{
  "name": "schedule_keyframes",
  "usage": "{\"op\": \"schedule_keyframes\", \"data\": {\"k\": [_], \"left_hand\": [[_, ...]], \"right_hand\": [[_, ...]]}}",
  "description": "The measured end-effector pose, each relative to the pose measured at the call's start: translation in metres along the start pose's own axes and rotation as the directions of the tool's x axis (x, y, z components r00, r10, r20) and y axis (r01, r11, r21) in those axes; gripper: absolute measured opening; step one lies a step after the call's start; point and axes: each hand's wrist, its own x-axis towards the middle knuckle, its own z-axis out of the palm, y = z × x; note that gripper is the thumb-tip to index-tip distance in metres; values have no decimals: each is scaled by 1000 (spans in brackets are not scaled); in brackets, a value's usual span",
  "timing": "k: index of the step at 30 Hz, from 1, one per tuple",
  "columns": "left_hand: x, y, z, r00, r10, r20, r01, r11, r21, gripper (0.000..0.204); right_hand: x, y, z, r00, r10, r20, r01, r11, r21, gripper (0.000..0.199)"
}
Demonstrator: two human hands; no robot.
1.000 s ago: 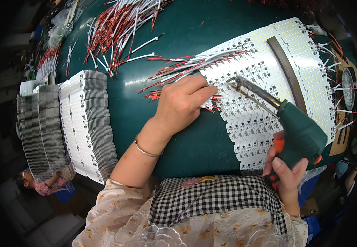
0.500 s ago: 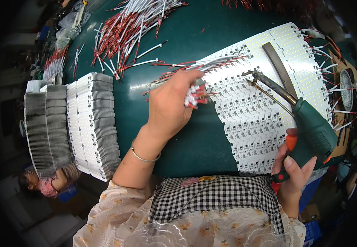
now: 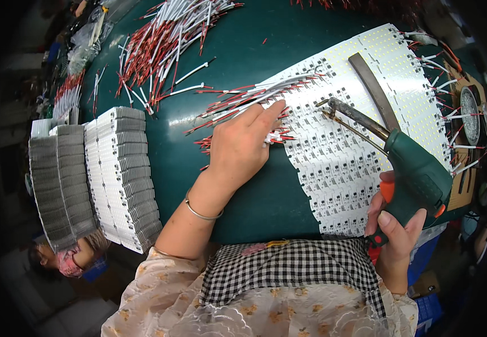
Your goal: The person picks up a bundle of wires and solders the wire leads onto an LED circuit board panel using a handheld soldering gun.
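Near the middle of the table my left hand [image 3: 240, 140] is closed, palm down, over a bundle of short red-and-white wires [image 3: 280, 135]; their ends stick out past its fingers. Just beyond it, more such wires [image 3: 254, 95] lie with their tips across the white LED circuit boards [image 3: 339, 191]. My right hand [image 3: 395, 227] is wrapped around the handle of a green soldering gun [image 3: 420, 171] with an orange trigger. The gun's metal tip [image 3: 327, 106] hangs over the boards, pointing up and left. A flat dark metal bar [image 3: 373, 90] rests on the boards behind the tip.
A big heap of red-and-white wires [image 3: 167, 48] lies at the far left. Stacked circuit boards [image 3: 108, 168] stand on the left side of the green table [image 3: 260, 196]. At the right, wires hang off the boards near a round metal dish [image 3: 470, 115]. Another person [image 3: 69, 261] is at lower left.
My left hand has turned flatter and lowered toward the loose wires, so less of its bundle shows. The view has shifted slightly; my right hand still grips the soldering gun.
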Motion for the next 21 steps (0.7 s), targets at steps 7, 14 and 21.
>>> {"op": "schedule_keyframes", "data": {"k": [7, 14, 21], "left_hand": [[-1, -3, 4, 989, 92, -115, -95, 995, -15, 48], [3, 1, 5, 983, 130, -127, -125, 991, 43, 32], [-2, 0, 7, 988, 99, -117, -96, 995, 34, 44]], "right_hand": [[3, 4, 1, 999, 19, 27, -19, 1000, -3, 63], [4, 7, 4, 998, 44, 54, -45, 999, 4, 60], [6, 8, 11, 995, 65, 76, -63, 998, -21, 57]]}}
